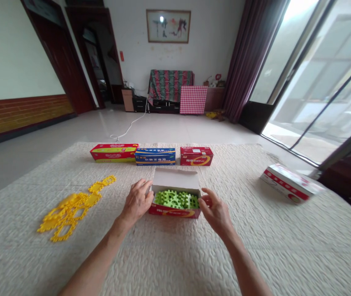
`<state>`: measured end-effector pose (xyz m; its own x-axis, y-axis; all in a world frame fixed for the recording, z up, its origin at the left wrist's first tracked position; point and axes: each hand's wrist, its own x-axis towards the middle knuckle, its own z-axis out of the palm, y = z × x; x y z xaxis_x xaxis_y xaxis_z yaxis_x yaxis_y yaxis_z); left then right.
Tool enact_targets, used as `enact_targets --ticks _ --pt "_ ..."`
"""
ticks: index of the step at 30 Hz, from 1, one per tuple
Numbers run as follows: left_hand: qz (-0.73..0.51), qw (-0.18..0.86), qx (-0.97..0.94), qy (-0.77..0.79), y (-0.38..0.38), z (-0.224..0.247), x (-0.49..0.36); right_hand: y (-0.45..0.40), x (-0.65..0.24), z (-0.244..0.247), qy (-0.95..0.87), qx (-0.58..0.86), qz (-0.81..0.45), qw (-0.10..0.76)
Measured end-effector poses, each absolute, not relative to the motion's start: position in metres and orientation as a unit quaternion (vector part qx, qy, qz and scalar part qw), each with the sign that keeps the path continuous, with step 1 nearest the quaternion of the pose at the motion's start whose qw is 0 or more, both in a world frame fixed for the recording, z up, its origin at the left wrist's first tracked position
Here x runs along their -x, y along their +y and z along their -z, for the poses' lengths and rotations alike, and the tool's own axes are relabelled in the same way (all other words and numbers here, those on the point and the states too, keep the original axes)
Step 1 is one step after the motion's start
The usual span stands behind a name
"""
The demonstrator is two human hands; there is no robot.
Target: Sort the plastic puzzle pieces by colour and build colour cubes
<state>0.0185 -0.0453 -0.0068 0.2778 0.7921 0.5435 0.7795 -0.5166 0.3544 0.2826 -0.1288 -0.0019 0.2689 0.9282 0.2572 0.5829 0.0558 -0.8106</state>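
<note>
A: Quick pass, left to right. What's first?

B: Loose yellow gear-edged pieces (pixel 70 202), a flat heap trailing off on the quilted cover (pixel 175 259), in no box. Behind them, a red-and-yellow box (pixel 114 153), looks closed.

A: Next?

B: Left hand (pixel 137 200) at the left end of an open red box (pixel 175 212). Fingers bent, close together, against that end; can't tell if they clamp it. A blue box (pixel 155 157) sits farther back, closed.

A: And the open red box?

B: Centre, on the cover, between the two hands. Green gear-edged pieces (pixel 178 200) fill it near the rim; the lid (pixel 175 177) stands up at the back.

A: Right of that?

B: Closed red box (pixel 196 157), in the back row. Then right hand (pixel 217 210): fingers loosely curled at the open box's right end, thumb and forefinger apart; can't tell if they grip. Far right, a white-and-red box (pixel 291 183), angled, looks closed.

A: How far along?

B: Partway, I'd judge. Green pieces are in, lid still up, yellow ones still out. Closed boxes' contents: can't tell.
</note>
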Motion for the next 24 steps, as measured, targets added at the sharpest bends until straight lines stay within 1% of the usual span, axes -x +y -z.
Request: enact_targets --ticks 2,5,10,14,18,24 --pt "-0.304 -0.043 -0.797 0.521 -0.051 -0.001 -0.019 -0.126 -0.282 0.0 -0.593 0.673 -0.163 0.411" --pt "-0.244 -0.048 -0.778 0.577 -0.056 -0.009 -0.021 -0.12 -0.282 -0.006 -0.611 0.7 -0.14 0.342" --pt "-0.188 0.011 -0.776 0.602 -0.05 -0.013 -0.023 -0.114 -0.28 -0.021 -0.641 0.712 -0.144 0.246" --pt "-0.168 0.094 -0.777 0.599 -0.04 -0.012 -0.023 -0.114 -0.277 -0.03 -0.646 0.723 -0.138 0.201" --pt "-0.181 0.129 -0.781 0.584 -0.039 -0.013 -0.018 -0.115 -0.273 -0.031 -0.643 0.728 -0.129 0.199" --pt "-0.235 0.098 -0.783 0.567 -0.045 -0.011 0.001 -0.112 -0.252 -0.027 -0.652 0.696 -0.087 0.287"
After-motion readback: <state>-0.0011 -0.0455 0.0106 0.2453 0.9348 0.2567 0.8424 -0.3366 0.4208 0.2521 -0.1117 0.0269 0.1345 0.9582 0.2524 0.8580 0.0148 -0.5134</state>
